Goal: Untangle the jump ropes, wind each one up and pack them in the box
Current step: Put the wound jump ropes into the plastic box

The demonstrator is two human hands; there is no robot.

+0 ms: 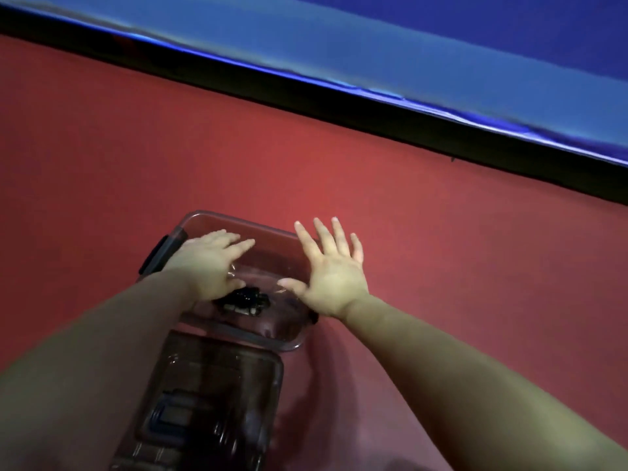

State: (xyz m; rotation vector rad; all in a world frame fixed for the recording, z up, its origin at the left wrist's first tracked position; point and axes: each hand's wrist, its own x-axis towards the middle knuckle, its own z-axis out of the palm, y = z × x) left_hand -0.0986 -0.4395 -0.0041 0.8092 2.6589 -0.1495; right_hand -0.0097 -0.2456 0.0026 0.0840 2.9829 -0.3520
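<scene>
Grip absent: left hand (210, 263) spread on left rim of clear rectangular plastic box (238, 220), right hand (334, 277) spread at its right side, likely steadying it, with black jump ropes (244, 300) inside.

Dim, soft, motion-blurred, wide-angle edge distortion.

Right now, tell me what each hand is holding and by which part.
Nothing is held. The left hand and right hand are open, fingers straight, over the clear box; the black rope lies inside it, ungripped.

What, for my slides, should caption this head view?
Left hand and right hand open over clear box of black jump ropes; lid nearby.
</scene>
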